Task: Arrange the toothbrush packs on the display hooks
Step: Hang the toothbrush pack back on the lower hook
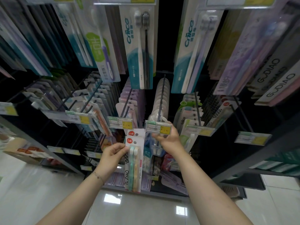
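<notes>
Two toothbrush packs in left hand; right hand grips tag.

One left hand, one right hand, two overlapping toothbrush packs, one bracelet.

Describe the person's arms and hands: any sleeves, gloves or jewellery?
No sleeves show anywhere up to the frame's edge, and neither the left hand nor the right hand is gloved. A thin chain bracelet with a small charm circles the left wrist. The right wrist bears nothing. No rings can be made out.
</notes>
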